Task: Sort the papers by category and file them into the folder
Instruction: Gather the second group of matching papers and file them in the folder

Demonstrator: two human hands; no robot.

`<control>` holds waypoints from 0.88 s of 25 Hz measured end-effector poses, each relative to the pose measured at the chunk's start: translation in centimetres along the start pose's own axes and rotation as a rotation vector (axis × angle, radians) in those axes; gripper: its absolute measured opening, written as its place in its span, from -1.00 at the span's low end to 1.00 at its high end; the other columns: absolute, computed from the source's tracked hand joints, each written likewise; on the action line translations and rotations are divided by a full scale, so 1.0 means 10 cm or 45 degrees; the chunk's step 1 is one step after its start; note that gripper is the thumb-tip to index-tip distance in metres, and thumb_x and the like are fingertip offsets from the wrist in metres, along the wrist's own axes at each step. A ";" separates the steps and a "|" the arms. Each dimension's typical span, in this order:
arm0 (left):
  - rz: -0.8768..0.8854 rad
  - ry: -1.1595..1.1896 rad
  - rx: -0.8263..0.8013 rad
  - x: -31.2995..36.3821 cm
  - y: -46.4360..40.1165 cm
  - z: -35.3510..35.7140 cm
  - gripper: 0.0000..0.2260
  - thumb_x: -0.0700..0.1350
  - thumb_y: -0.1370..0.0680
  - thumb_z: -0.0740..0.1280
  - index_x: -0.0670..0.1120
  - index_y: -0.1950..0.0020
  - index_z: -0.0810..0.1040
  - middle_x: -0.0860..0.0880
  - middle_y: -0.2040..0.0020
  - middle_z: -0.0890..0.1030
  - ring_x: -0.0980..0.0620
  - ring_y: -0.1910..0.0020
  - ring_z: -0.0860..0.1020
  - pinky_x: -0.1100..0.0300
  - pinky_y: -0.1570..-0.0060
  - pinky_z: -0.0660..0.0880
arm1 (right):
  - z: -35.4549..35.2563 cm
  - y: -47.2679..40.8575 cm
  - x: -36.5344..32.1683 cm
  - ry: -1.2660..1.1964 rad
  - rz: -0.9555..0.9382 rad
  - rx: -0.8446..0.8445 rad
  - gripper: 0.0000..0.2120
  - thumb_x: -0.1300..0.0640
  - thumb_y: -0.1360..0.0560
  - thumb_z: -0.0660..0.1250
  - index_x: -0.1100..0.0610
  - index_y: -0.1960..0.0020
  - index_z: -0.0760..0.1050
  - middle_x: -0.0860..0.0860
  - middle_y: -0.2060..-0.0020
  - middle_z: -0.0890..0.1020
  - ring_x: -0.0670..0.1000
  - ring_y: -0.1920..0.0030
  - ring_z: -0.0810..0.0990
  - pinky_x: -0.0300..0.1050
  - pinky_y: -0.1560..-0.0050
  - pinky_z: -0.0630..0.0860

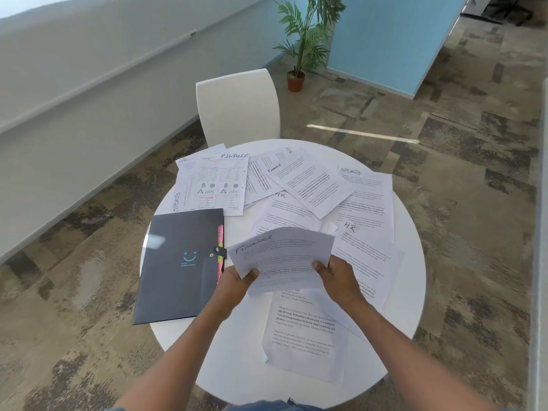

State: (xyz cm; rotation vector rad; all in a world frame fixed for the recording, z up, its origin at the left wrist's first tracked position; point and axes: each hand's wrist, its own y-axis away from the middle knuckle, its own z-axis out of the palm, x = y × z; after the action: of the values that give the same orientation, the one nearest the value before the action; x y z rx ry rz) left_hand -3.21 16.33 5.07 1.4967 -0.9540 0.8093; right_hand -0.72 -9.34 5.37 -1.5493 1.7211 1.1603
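Both hands hold up a sheet headed FINANCE [281, 256] above the round white table [237, 366]. My left hand [237, 284] pinches its lower left edge and my right hand [335, 277] pinches its lower right edge. A dark folder [181, 262] with coloured tabs lies shut on the table's left side, partly over the edge. Several loose sheets headed HR [364, 256], SPORTS [367, 197] and FINANCE [222, 185] are spread over the far and right parts of the table. One printed sheet [302, 330] lies near me under the held paper.
A white chair [238, 105] stands at the table's far side. A potted plant [299, 63] sits on the patterned carpet by a blue wall. A pale wall runs along the left.
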 end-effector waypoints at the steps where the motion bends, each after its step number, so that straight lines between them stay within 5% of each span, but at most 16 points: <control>1: 0.010 0.023 0.004 0.03 -0.01 0.00 -0.82 -0.12 -0.61 0.35 0.19 -0.08 0.57 0.04 -0.14 0.67 -0.09 -0.18 0.59 -0.03 -0.21 0.51 | -0.01 -0.02 -0.04 -0.017 -0.018 0.003 -0.91 0.11 -0.62 0.29 0.01 -0.09 0.55 -0.23 0.15 0.61 -0.29 0.13 0.56 -0.51 0.25 0.43; 5: 0.014 0.034 -0.001 0.06 -0.07 -0.09 -0.88 -0.07 -0.61 0.35 0.13 -0.08 0.64 0.11 -0.06 0.71 0.01 -0.09 0.65 0.02 -0.16 0.55 | 0.01 -0.13 -0.14 -0.121 -0.028 -0.027 -0.88 0.12 -0.63 0.27 -0.01 -0.07 0.59 -0.23 0.12 0.67 -0.29 0.11 0.62 -0.43 0.18 0.48; 9: -0.145 0.119 -0.058 -0.01 -0.13 -0.17 -0.84 -0.03 -0.59 0.38 0.01 -0.14 0.65 0.00 -0.03 0.74 -0.08 -0.04 0.70 -0.07 -0.08 0.62 | 0.10 -0.29 -0.14 -0.355 0.092 -0.036 -0.86 0.11 -0.61 0.30 -0.03 -0.03 0.63 -0.13 0.03 0.73 -0.08 -0.02 0.68 -0.10 -0.07 0.58; 16: -0.218 0.236 -0.005 -0.05 -0.40 -0.21 -0.82 -0.10 -0.58 0.40 -0.09 -0.16 0.64 -0.10 -0.08 0.73 -0.09 -0.03 0.71 -0.04 -0.05 0.62 | 0.27 -0.79 -0.02 -0.504 0.422 -0.095 -0.63 -0.10 -0.60 0.27 0.23 0.01 0.57 0.14 0.15 0.68 0.04 0.15 0.59 -0.04 0.08 0.49; 22: -0.283 0.298 0.174 -0.07 -0.92 -0.34 -0.80 -0.12 -0.58 0.40 -0.15 -0.17 0.63 -0.11 -0.06 0.73 -0.16 -0.06 0.69 -0.20 -0.18 0.57 | 0.00 -1.56 0.12 -0.693 0.720 0.125 -0.88 0.14 -0.63 0.24 0.15 -0.07 0.53 0.10 0.04 0.66 0.06 0.19 0.62 -0.12 0.23 0.57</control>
State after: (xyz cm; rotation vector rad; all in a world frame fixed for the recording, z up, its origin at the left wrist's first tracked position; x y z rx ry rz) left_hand 4.84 20.14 0.88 1.5535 -0.5575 0.8778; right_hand 14.23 -9.41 0.64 -0.5956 1.8233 1.5564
